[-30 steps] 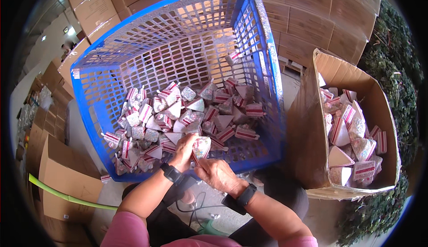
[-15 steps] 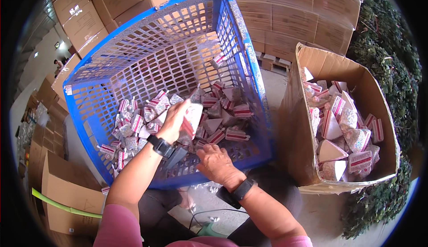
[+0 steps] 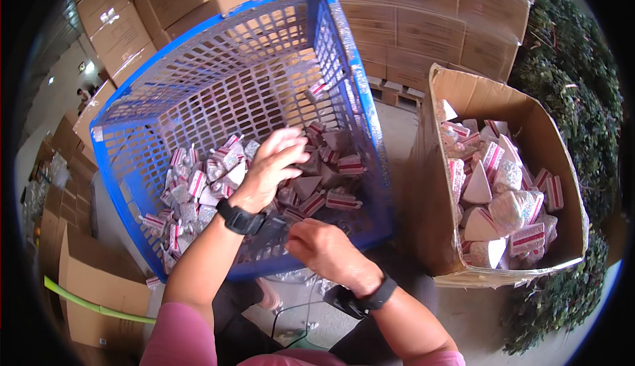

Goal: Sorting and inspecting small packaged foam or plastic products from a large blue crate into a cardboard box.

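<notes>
My left hand (image 3: pixel 270 167) is over the blue plastic crate (image 3: pixel 109 161), fingers spread and nothing visible in them. Below it are several cake-slice-shaped ornaments (image 3: pixel 306 186), white and glittery with red-pink stripes, many in clear wrapping. My right hand (image 3: pixel 324 250) is at the crate's near edge with its fingers curled together; whatever they may hold is hidden. A dark, blurred shape lies between my left wrist and the right hand; I cannot make out what it is. To the right, an open cardboard carton (image 3: pixel 440 181) holds more wrapped slices (image 3: pixel 506 210).
Stacked cardboard boxes (image 3: pixel 423 29) stand behind the crate, partly on a wooden pallet (image 3: pixel 397 95). Green artificial foliage (image 3: pixel 569 68) lines the right side. At the left are another carton (image 3: pixel 99 286) and a bent green strip (image 3: pixel 86 304). A cable (image 3: pixel 291 306) runs below the crate.
The slice that was in my left hand is gone from it, and its fingers have spread. My right hand's fingers have curled in. A wrapped slice at the carton's front looks newly placed.
</notes>
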Demonstrator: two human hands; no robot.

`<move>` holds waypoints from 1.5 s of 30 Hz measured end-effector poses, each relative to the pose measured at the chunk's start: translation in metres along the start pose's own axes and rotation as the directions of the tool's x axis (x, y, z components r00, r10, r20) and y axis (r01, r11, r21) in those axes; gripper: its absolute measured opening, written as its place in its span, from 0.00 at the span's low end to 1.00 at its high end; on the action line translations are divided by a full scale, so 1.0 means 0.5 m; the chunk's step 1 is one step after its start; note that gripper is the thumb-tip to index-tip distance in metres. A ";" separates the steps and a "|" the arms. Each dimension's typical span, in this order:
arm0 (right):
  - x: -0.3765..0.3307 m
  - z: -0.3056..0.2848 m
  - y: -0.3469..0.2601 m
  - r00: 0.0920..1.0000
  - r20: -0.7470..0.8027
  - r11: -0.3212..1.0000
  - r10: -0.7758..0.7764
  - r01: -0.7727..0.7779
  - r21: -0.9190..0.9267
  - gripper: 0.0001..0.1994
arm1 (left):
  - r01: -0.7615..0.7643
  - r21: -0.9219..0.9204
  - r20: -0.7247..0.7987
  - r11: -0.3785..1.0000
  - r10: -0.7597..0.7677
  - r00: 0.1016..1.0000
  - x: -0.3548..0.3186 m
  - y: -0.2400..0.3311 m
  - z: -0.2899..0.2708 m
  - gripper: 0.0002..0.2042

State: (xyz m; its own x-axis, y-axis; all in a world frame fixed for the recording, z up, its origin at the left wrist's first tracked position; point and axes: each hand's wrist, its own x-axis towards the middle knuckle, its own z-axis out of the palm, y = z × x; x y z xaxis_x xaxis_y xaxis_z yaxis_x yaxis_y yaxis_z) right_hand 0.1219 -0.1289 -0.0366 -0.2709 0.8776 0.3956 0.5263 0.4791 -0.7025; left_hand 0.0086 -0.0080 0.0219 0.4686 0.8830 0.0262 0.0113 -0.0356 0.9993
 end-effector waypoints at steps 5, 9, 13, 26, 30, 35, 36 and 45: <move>-0.031 -0.063 -0.093 0.994 0.112 0.031 -0.005 -0.112 0.993 0.35 | 0.200 -0.109 -0.255 0.974 -0.221 0.941 -0.138 -0.087 -0.125 0.14; -0.060 -0.089 -0.274 0.974 -0.082 -0.605 -0.212 -0.065 0.794 0.42 | 0.189 -0.231 -0.274 0.954 -0.250 0.929 -0.218 -0.107 -0.157 0.13; 0.012 -0.023 -0.315 0.813 -0.460 -0.648 -0.357 0.140 0.749 0.47 | 0.198 -0.271 -0.329 0.942 -0.285 0.900 -0.244 -0.131 -0.197 0.12; -0.023 0.073 -0.386 0.877 -0.342 -0.691 -0.337 0.016 0.722 0.42 | 0.099 -0.272 -0.266 0.957 -0.173 0.948 -0.281 -0.096 -0.208 0.14; -0.002 -0.001 -0.399 0.864 0.069 -0.363 -0.498 -0.280 0.889 0.42 | 0.091 -0.288 -0.266 0.953 -0.171 0.949 -0.284 -0.095 -0.215 0.14; -0.038 0.072 -0.433 0.870 -0.240 -0.595 -0.431 -0.075 0.800 0.41 | 0.085 -0.298 -0.313 0.951 -0.182 0.932 -0.293 -0.098 -0.224 0.13; -0.042 0.046 -0.431 0.861 -0.241 -0.589 -0.448 -0.082 0.804 0.41 | 0.072 -0.339 -0.311 0.938 -0.184 0.932 -0.287 -0.105 -0.220 0.12; -0.011 -0.014 -0.418 0.799 0.084 -0.337 -0.596 -0.343 0.877 0.39 | 0.058 -0.346 -0.307 0.937 -0.171 0.936 -0.282 -0.095 -0.203 0.12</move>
State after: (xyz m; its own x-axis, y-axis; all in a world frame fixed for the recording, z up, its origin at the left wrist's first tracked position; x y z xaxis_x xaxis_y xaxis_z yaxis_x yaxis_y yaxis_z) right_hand 0.0187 -0.2340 0.1122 -0.5974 0.4167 0.6852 -0.7910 -0.4469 -0.4178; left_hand -0.1477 -0.0834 -0.0265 0.1650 0.9765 -0.1383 -0.2676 0.1793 0.9467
